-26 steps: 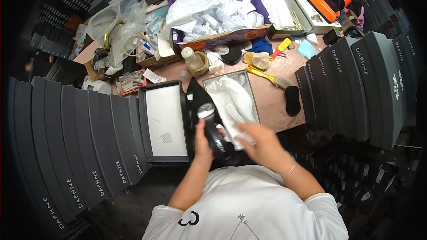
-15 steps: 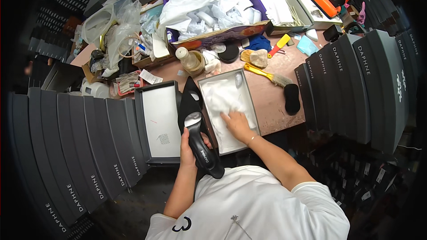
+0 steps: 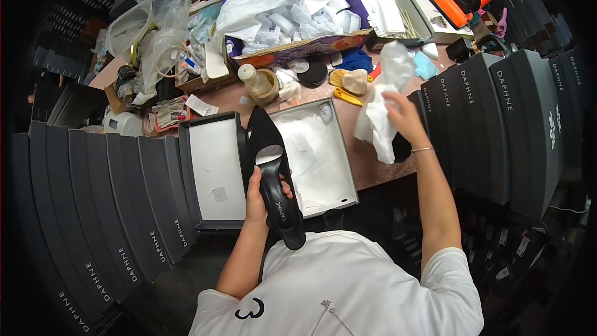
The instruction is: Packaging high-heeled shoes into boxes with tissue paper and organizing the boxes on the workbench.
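My left hand [image 3: 256, 202] is wrapped round a pair of black pointed shoes [image 3: 273, 183], held together with toes pointing away and a silvery patch showing inside the upper one. Off to the right, my right hand [image 3: 405, 118] grips a crumpled sheet of white tissue paper [image 3: 377, 119], lifted above the table. Between my hands lies an open grey shoebox [image 3: 347, 165], lined with more white paper [image 3: 311, 162] and with a small clear packet in its far corner. A grey box lid [image 3: 214, 155], white inside, rests left of the shoes.
Stacked dark shoeboxes stand on the left [image 3: 124, 193] and the right [image 3: 525, 124]. At the back, a purple carton [image 3: 298, 53] overflows with white paper. A jar [image 3: 264, 87], a yellow-handled brush [image 3: 348, 97] and an orange tape dispenser [image 3: 448, 6] lie beyond the shoebox.
My right hand has risen out of the shoebox and moved right and away, taking a sheet of tissue paper with it. My left hand still holds the shoes in about the same place.
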Demonstrator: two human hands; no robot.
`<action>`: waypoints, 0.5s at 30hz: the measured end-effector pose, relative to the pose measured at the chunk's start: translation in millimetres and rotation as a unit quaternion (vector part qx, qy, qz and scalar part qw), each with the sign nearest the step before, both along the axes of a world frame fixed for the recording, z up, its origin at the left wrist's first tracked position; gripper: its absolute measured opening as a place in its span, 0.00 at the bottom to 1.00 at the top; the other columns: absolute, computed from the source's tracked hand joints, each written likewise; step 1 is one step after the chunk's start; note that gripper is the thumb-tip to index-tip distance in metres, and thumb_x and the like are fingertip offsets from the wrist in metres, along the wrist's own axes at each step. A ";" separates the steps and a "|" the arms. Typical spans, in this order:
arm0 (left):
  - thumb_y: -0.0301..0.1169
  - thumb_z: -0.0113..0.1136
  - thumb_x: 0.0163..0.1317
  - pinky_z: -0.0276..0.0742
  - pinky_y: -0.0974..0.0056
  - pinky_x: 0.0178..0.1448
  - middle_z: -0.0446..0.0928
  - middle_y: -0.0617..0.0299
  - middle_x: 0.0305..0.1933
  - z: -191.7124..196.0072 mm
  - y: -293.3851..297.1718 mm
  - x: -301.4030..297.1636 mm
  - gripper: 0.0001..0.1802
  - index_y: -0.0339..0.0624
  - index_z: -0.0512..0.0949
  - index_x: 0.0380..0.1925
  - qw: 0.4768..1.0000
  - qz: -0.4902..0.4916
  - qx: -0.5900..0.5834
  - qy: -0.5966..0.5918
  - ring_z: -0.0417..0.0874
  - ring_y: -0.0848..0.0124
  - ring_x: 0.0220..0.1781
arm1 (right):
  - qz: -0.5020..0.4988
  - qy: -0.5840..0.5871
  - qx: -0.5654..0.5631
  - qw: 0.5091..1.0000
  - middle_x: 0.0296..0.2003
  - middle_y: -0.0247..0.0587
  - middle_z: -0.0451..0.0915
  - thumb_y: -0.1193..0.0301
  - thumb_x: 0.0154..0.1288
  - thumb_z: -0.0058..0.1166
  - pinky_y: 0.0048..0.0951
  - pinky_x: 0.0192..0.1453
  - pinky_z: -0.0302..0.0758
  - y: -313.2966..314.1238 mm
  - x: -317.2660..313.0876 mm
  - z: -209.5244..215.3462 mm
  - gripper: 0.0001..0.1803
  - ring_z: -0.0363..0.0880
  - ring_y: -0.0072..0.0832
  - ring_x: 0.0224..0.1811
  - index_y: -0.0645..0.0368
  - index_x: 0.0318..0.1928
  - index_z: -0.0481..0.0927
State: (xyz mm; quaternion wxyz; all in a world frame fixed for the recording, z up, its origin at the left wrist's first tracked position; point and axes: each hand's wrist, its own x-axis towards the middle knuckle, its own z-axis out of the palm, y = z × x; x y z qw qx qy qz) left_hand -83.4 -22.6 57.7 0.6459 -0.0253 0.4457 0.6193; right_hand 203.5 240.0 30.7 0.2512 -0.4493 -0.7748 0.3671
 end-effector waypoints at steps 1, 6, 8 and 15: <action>0.61 0.45 0.65 0.78 0.65 0.31 0.76 0.55 0.22 -0.8 3.7 4.6 0.32 0.37 0.74 0.34 1.000 -0.012 -0.003 0.006 0.79 0.67 0.24 | -0.033 -0.198 0.153 0.968 0.53 0.55 0.74 0.74 0.55 0.60 0.37 0.64 0.66 -0.3 9.1 -33.2 0.25 0.72 0.44 0.58 0.65 0.55 0.74; 0.57 0.51 0.65 0.78 0.68 0.37 0.79 0.59 0.31 -5.9 27.3 23.8 0.28 0.40 0.75 0.37 0.997 0.063 -0.039 0.033 0.81 0.70 0.32 | 0.070 0.052 -0.188 0.978 0.67 0.53 0.60 0.63 0.56 0.66 0.35 0.65 0.65 -80.8 -62.0 48.6 0.44 0.68 0.36 0.64 0.62 0.69 0.59; 0.54 0.52 0.67 0.78 0.67 0.44 0.78 0.63 0.35 -0.4 51.3 45.7 0.24 0.42 0.75 0.41 0.992 0.113 -0.044 0.017 0.81 0.72 0.38 | 0.208 0.123 -0.349 0.906 0.71 0.52 0.54 0.57 0.53 0.69 0.34 0.69 0.60 -133.1 -72.9 61.1 0.60 0.60 0.37 0.70 0.59 0.74 0.39; 0.47 0.52 0.68 0.62 0.57 0.67 0.67 0.44 0.63 -19.0 76.6 39.3 0.31 0.32 0.66 0.61 0.756 -0.210 0.158 0.599 0.68 0.54 0.65 | 0.073 0.082 -0.231 0.967 0.62 0.51 0.69 0.71 0.49 0.69 0.35 0.66 0.64 -133.9 -17.3 53.2 0.55 0.68 0.34 0.63 0.59 0.73 0.48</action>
